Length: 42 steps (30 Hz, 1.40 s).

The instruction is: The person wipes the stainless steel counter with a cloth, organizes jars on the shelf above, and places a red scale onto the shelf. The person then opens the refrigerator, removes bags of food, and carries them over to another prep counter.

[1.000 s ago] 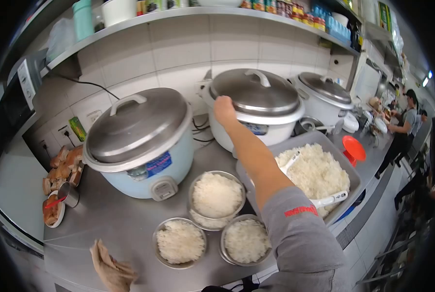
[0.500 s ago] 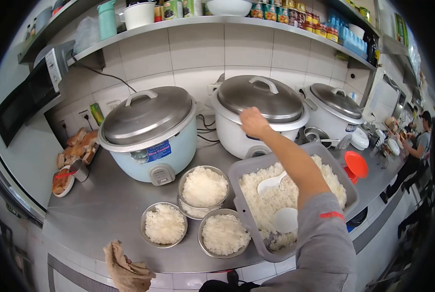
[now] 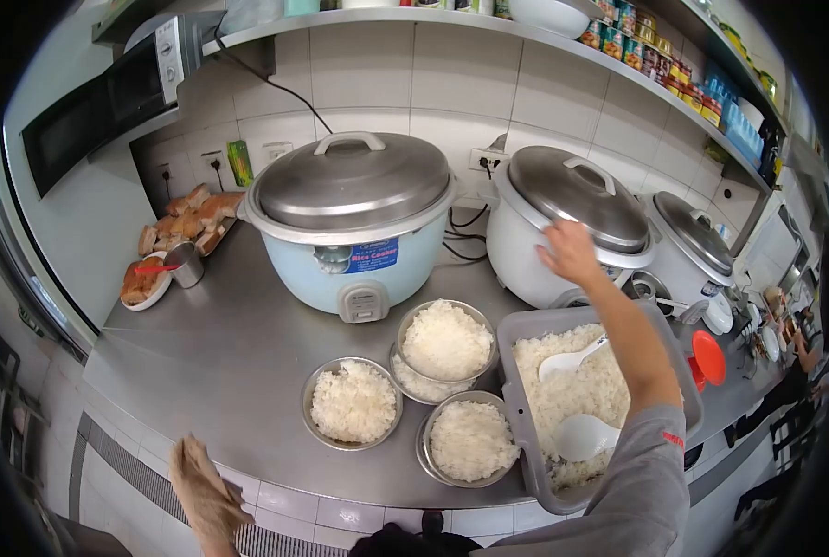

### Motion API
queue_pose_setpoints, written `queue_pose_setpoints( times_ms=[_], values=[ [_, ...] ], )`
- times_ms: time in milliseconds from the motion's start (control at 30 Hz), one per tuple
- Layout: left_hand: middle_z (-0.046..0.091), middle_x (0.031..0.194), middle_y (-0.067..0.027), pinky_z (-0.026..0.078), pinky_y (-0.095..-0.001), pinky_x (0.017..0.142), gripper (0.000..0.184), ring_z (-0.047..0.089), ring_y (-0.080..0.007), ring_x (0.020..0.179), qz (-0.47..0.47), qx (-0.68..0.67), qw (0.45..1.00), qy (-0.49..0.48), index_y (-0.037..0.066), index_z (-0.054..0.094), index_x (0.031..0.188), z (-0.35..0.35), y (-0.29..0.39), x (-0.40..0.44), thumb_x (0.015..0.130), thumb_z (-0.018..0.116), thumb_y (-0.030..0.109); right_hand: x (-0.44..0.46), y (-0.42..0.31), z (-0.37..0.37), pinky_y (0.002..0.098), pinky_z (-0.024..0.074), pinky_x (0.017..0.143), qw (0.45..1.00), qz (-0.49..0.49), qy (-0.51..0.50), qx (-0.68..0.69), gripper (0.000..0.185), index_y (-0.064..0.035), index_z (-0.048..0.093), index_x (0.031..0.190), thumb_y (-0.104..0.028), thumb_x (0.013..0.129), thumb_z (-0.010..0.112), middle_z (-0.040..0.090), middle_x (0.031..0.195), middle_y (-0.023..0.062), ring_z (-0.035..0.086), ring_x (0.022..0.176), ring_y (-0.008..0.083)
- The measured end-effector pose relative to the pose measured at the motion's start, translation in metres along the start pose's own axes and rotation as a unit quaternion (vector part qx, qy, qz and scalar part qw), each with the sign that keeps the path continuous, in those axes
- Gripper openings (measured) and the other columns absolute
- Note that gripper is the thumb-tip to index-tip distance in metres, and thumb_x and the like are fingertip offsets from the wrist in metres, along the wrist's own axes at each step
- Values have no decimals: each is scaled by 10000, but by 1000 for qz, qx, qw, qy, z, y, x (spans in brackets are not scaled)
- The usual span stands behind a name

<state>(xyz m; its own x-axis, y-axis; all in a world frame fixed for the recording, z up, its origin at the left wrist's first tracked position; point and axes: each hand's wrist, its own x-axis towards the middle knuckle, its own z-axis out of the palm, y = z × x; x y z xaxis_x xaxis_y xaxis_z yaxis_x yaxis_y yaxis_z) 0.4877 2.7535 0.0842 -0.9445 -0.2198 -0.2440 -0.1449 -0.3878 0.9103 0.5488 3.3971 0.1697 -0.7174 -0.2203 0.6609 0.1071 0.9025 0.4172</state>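
Note:
My right hand (image 3: 570, 252) is raised in front of the middle rice cooker (image 3: 526, 255), fingers apart and nothing in them; I cannot tell whether it touches the rim. That cooker's metal lid (image 3: 577, 193) is on. My forearm crosses over a grey plastic tub (image 3: 516, 371) of cooked rice, where a white scoop (image 3: 586, 436) and a white rice paddle (image 3: 563, 364) lie. Low at the left, off the counter's front edge, my left hand (image 3: 236, 509) grips a tan cloth (image 3: 199, 492) that mostly hides it.
Metal bowls of rice stand beside the tub: a left one (image 3: 352, 402), a stacked pair (image 3: 446, 342) and a front one (image 3: 473, 439). A light-blue rice cooker (image 3: 340, 265) is behind them. Bread (image 3: 187, 223) lies far left. A red stand (image 3: 707, 358) and other people are right.
The view has swung left, so the counter's things sit farther right. My right hand's fingers have loosened from a closed shape near the middle cooker. My left hand still has the cloth.

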Motion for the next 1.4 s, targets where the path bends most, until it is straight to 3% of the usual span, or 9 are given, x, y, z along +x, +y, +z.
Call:
queue_pose_setpoints(
  times_ms=[133,167,233,333,633,1067,1167,1267,1400],
  values=[
    [473,660,54,371,-167,388,277,465,-68,483,-50,-31,996,-68,176,529,951,95,31,36,864,454,428,75,-79,107,407,417,827,919,285,-48,268,371,-42,508,1080,-315,833,553,538,1061,147,512,996,302],
    [458,663,66,368,-161,426,267,469,-61,525,-87,-34,991,-100,208,533,935,127,50,38,856,456,451,87,-86,146,421,418,826,858,386,-73,331,416,-37,481,1144,-340,861,524,534,1112,129,504,1025,285],
    [477,898,40,253,-346,950,270,450,-143,985,-123,-243,871,-409,166,510,914,152,21,135,802,453,405,117,-99,188,440,418,806,654,597,2,463,505,-29,488,1169,-447,894,421,566,1080,103,525,994,246],
    [465,1067,20,273,-334,955,421,422,-164,1045,-81,-125,905,-397,144,487,1067,239,-16,224,831,415,486,149,-106,194,463,416,818,412,744,68,522,528,-43,532,1125,-492,900,367,602,1012,75,538,964,230],
    [342,1372,-52,271,-329,1039,653,355,-201,1227,-75,-121,908,-393,72,326,1335,303,-6,190,890,380,546,147,-56,287,400,415,758,322,625,151,695,578,39,518,1141,-385,760,609,559,1091,151,514,970,250],
    [445,1266,-43,391,-310,966,484,460,-164,1139,-75,-132,911,-384,107,421,1230,341,-13,202,902,426,464,129,-74,204,465,269,985,419,668,117,604,543,-1,404,1253,-351,851,508,411,1315,153,376,1211,281],
    [428,1297,-77,373,-346,984,569,438,-185,1169,-134,-107,904,-392,73,392,1271,334,-11,220,888,430,493,111,-59,205,486,275,985,538,640,1,548,532,-9,393,1272,-361,881,464,393,1331,163,360,1235,278],
    [397,1335,-69,359,-332,980,624,402,-197,1200,-118,-99,900,-409,85,361,1308,327,-17,225,878,402,535,133,-78,146,476,203,1042,723,539,154,402,638,18,297,1323,-395,872,478,314,1360,226,303,1274,291],
    [403,1335,-12,313,-267,988,556,378,-157,1205,-135,-45,924,-356,150,384,1301,331,-31,239,877,401,509,186,-127,114,514,99,1067,858,427,-36,284,724,7,243,1364,-511,874,372,209,1415,237,194,1328,325]
  ],
)
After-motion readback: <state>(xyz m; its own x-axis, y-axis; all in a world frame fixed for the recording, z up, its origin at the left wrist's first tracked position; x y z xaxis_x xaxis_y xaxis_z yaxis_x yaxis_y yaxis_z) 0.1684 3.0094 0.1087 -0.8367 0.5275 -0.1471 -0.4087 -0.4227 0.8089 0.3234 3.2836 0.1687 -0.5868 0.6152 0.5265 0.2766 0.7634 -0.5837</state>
